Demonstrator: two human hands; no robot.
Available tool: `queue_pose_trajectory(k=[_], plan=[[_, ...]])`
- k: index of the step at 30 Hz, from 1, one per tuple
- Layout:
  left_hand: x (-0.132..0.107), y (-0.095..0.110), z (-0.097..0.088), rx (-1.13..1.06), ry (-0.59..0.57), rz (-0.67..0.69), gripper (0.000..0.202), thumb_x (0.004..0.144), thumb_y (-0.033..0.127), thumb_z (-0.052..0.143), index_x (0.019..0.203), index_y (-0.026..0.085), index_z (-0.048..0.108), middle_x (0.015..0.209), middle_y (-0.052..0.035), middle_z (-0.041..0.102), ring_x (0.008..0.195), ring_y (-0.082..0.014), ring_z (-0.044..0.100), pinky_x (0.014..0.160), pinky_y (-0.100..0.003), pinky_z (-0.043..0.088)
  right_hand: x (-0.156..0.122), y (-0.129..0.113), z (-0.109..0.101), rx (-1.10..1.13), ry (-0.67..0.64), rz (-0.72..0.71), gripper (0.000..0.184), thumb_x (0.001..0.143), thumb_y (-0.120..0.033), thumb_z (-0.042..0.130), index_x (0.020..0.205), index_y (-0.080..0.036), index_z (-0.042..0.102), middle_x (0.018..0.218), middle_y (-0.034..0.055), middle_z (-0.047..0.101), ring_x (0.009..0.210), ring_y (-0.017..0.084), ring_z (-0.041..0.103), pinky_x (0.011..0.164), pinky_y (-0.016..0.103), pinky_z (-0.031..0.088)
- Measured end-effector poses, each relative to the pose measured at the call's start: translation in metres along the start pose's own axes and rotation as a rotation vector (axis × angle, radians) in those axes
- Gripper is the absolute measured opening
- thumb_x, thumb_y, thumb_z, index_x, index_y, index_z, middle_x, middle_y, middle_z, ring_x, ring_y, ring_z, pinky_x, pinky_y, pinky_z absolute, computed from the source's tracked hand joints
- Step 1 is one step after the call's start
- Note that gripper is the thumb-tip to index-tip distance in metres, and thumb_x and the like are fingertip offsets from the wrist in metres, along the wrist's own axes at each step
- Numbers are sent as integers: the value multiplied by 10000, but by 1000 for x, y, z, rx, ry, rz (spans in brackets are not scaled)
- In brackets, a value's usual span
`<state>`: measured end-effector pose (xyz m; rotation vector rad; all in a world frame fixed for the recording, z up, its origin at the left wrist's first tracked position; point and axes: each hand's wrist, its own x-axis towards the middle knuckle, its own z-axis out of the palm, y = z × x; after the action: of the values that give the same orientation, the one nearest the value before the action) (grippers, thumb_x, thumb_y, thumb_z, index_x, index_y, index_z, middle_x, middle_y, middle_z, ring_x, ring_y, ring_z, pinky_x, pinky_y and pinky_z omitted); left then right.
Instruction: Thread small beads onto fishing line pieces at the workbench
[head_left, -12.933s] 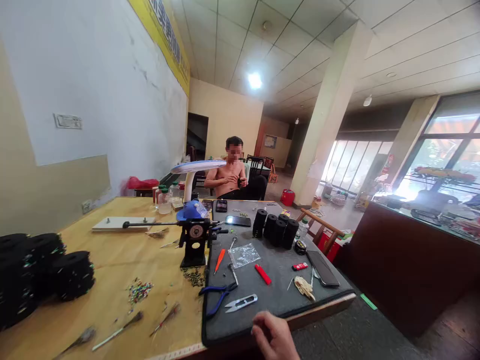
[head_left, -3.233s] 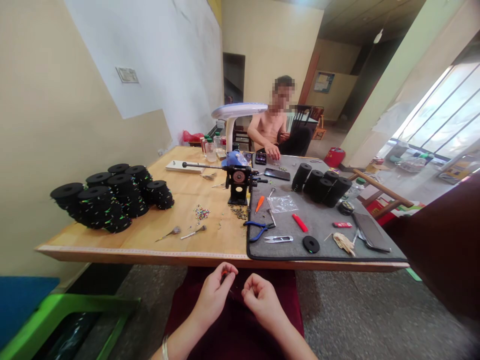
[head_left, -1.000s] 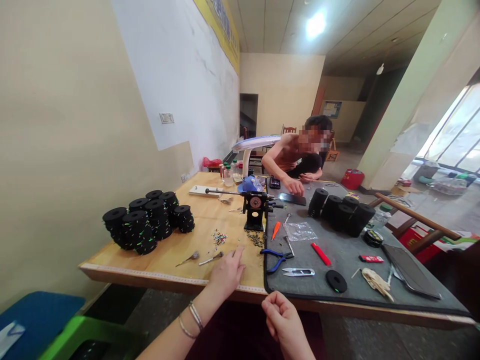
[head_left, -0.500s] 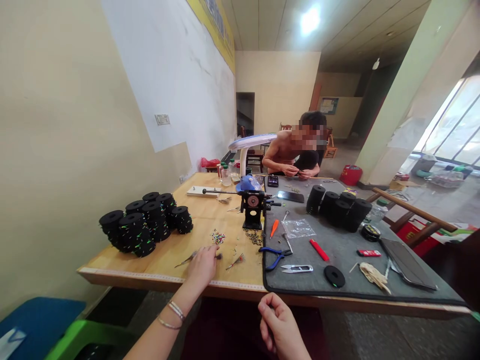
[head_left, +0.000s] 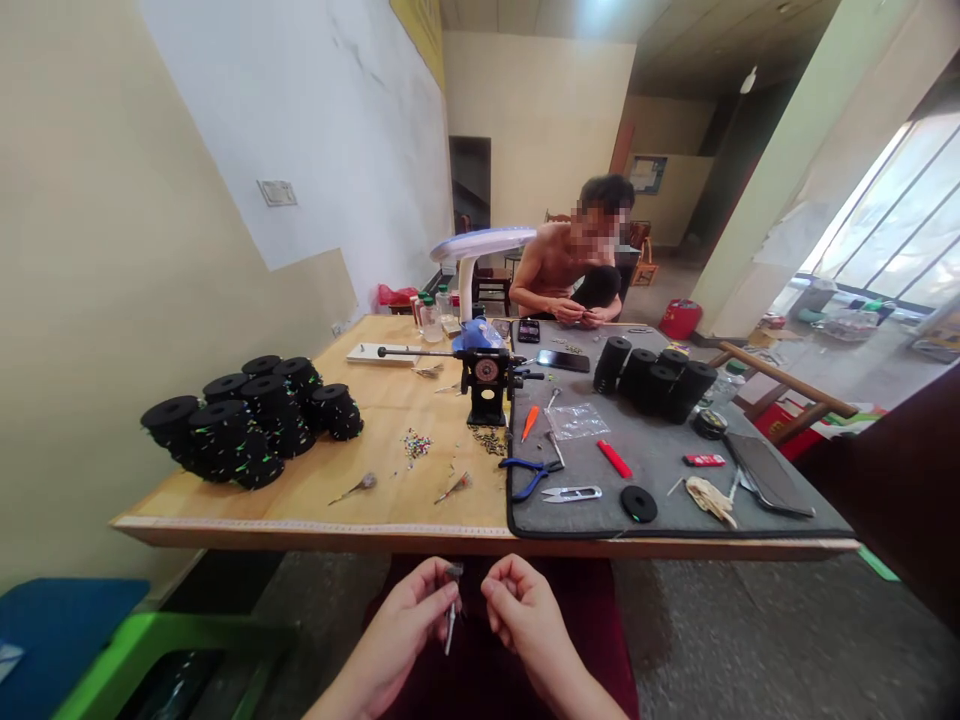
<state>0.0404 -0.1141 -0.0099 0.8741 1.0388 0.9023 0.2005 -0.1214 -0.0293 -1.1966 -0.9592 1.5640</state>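
Note:
My left hand (head_left: 420, 610) is closed in front of the table edge, pinching a small bundle of thin strands (head_left: 450, 632). Its bunched dark end sticks up above the thumb and its pale narrow end points down. Close beside it on the right, my right hand (head_left: 525, 610) has its fingers curled, thumb against forefinger; whatever may be between them is too small to see. Two similar bundles, one on the left (head_left: 365, 482) and one with orange bits (head_left: 459, 485), lie on the wooden tabletop (head_left: 300, 505) beyond my hands.
Black foam spools (head_left: 262, 415) stand at left, more spools (head_left: 652, 380) at right. A black counter device (head_left: 487, 385), a lamp (head_left: 484, 243), small beads (head_left: 415, 447), blue pliers (head_left: 531, 477), thread snips (head_left: 571, 494) and a foam disc (head_left: 638, 504) are on the table. Another person (head_left: 562, 270) sits opposite.
My left hand has come back from the tabletop to beside my right hand, now holding a bundle. My right hand has shifted slightly left and up. The view has tilted down.

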Motion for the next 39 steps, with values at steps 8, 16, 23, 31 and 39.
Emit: queue_pose_trajectory(k=[8, 16, 23, 31, 39], plan=[[-4, -18, 19, -131, -32, -98, 234, 696, 338, 745, 744, 156, 605, 677, -7, 608, 623, -117, 524, 508, -203, 385, -2, 4, -2, 3, -4, -1, 370, 695, -496, 683, 682, -182, 486, 425, -72, 511, 351, 39, 313, 383, 174, 195], [-3, -21, 22, 60, -46, -18, 286, 750, 427, 673, 755, 165, 559, 623, -2, 620, 498, -96, 477, 469, -213, 387, 0, 11, -2, 9, -20, -8, 366, 684, -482, 699, 675, -178, 496, 393, -87, 469, 362, 58, 384, 405, 176, 260], [-2, -25, 24, 141, -45, 35, 303, 763, 453, 649, 757, 167, 549, 601, 8, 612, 476, -91, 468, 477, -217, 372, 0, 14, -5, -55, 2, -36, 362, 701, -487, 683, 666, -179, 497, 397, -80, 471, 357, 62, 393, 401, 180, 261], [-5, -23, 28, -32, -52, -42, 244, 745, 368, 692, 803, 171, 561, 663, -2, 615, 610, -123, 535, 534, -221, 395, -1, 15, -5, -23, 14, 1, 378, 695, -506, 682, 666, -180, 492, 384, -92, 455, 332, 40, 309, 370, 170, 211], [3, -31, 25, -11, -63, -41, 273, 741, 394, 694, 712, 164, 551, 618, 1, 606, 567, -119, 535, 532, -229, 389, -4, 14, -8, -20, -12, 69, 420, 685, -555, 671, 683, -176, 489, 397, -73, 502, 305, 34, 298, 339, 167, 183]])
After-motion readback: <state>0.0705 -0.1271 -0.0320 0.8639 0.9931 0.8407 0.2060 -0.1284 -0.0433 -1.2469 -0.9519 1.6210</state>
